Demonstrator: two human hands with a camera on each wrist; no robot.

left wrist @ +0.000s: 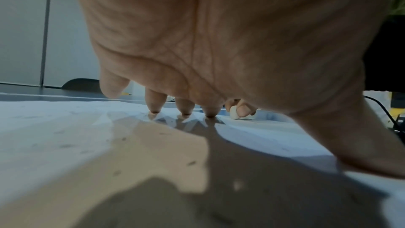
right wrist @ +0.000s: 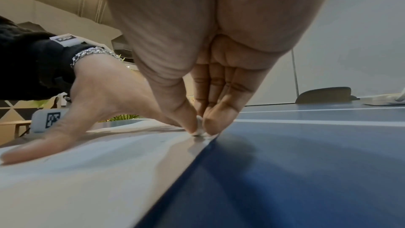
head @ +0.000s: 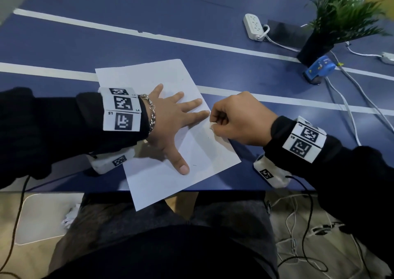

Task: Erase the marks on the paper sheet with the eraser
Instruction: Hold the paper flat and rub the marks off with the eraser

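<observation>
With the left hand (head: 168, 118) spread flat on the white paper sheet (head: 149, 185), the right hand (head: 238, 118) pinches the small white eraser (head: 212, 126) at the sheet's edge beside the left fingertips, faint marks near the left thumb seemingly remaining.

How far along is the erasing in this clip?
Mid-job. In hand: the right hand pinches the eraser against the paper sheet at its right edge, while the left hand presses the sheet flat with spread fingers. Most of the sheet looks blank, though whether it was erased cannot be told. Left: a few faint marks near the left thumb.
</observation>
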